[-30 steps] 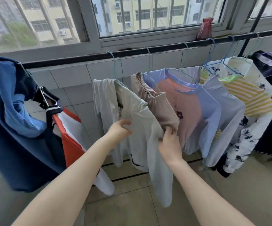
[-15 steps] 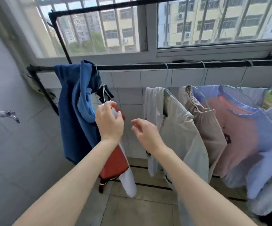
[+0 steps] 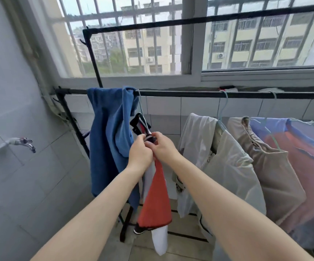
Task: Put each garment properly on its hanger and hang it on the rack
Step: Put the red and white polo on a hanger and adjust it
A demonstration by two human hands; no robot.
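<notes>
The fingers point(image 3: 146, 138) of both hands are curled narrow and pinch the top edge of the red, white and black garment point(image 3: 155, 194), at its dark collar area. The left hand point(image 3: 140, 153) grips from the left side, thumb uppermost, knuckles facing the camera. The right hand point(image 3: 163, 146) grips from the right side, its fingertips meeting those of the left hand over the fabric. The two hands touch each other at the pinch point.

Both forearms extend from the lower edge of the view, converging upward toward the garment. The left forearm rises from lower left; the right forearm rises from lower right. Both wrists are nearly straight.

The garment hangs below the hands, its red panel to the front and a white section trailing lowest. Its hanger point(image 3: 140, 108) has its hook over the black rack bar point(image 3: 180, 93), just right of the blue garment point(image 3: 107, 136) draped over the bar.

To the right, well apart from the hands, a pale grey garment point(image 3: 227, 166), a beige garment point(image 3: 265, 166) and a pink and lilac garment point(image 3: 306, 157) hang on hangers from the same bar. A tap point(image 3: 23, 143) projects from the tiled wall at left.
</notes>
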